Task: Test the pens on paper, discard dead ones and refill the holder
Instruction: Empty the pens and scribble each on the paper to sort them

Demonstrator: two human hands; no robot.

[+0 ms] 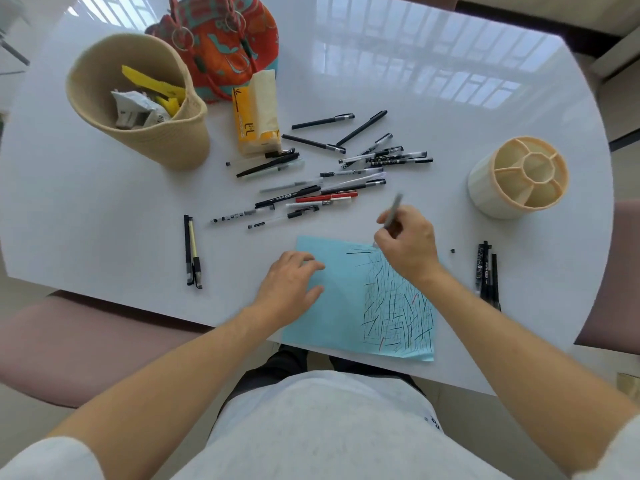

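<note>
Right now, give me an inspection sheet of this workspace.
Surface: glossy white table.
Job's things: scribbled light-blue paper sheet at near edge; loose pile of pens mid-table; cream divided pen holder empty, at right; pens sorted in two small groups, left and right.
Clutter: beige woven basket holding wrappers, yellow tissue pack, patterned orange bag.
Hands: left hand flat on paper; right hand gripping grey pen, tip on paper.
Cables: nothing seen.
Surroundings: pink chairs.
</note>
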